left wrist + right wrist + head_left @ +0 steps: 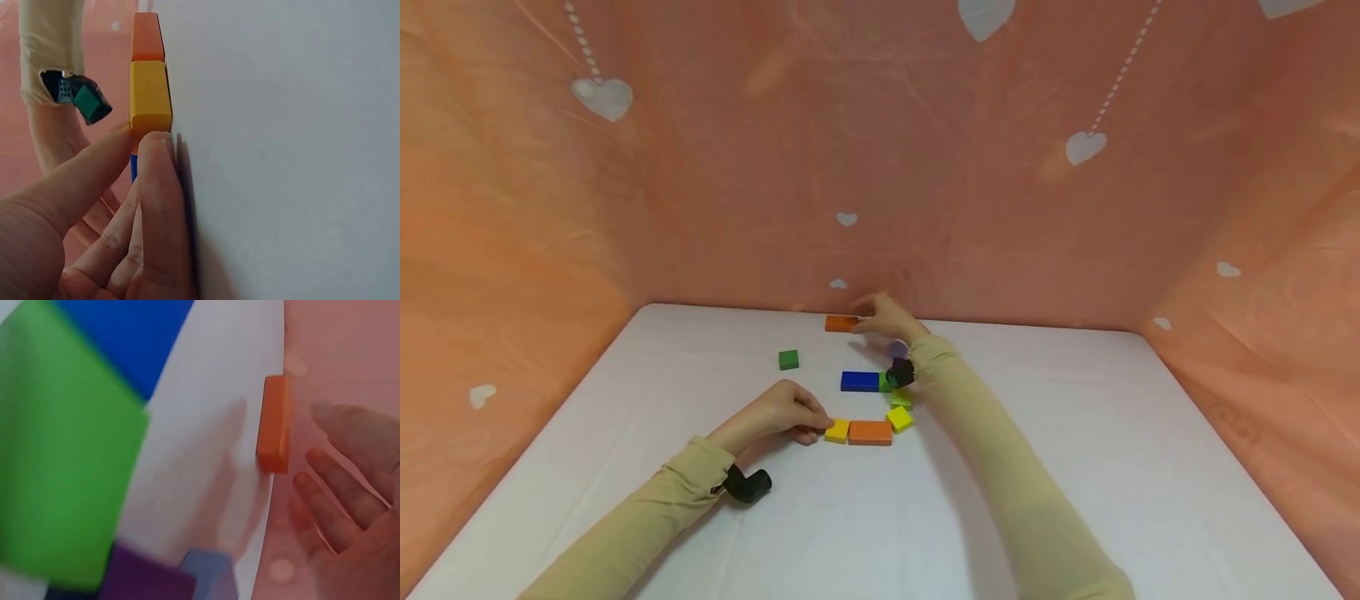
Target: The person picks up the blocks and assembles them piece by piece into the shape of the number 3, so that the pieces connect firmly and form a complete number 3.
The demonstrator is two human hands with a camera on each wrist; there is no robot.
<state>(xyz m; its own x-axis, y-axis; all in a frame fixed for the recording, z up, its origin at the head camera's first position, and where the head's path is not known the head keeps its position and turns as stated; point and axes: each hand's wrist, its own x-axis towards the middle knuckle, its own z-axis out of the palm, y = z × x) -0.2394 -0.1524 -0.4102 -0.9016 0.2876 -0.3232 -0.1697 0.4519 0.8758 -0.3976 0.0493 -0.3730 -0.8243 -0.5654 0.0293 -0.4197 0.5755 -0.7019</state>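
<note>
My left hand [781, 412] is at the near row of blocks, thumb and a finger pinching the end of a small yellow block [150, 94]. That block touches an orange block [870, 433] on its right. At the table's back edge, my right hand [887, 318] reaches over beside a second orange block [273, 424]. In the right wrist view its fingers are spread, apart from that block. Between the two hands lie a blue block [860, 382] and a green block [69, 450], end to end, the green one partly hidden by the right wrist camera.
A bright yellow block [899, 419] sits turned at the orange block's right corner, with a yellow-green block [901, 400] behind it. Partly behind the right wrist is a purple block [898, 348]. A dark green block [788, 360] lies alone at left. Orange cloth [925, 167] surrounds the white table [865, 533].
</note>
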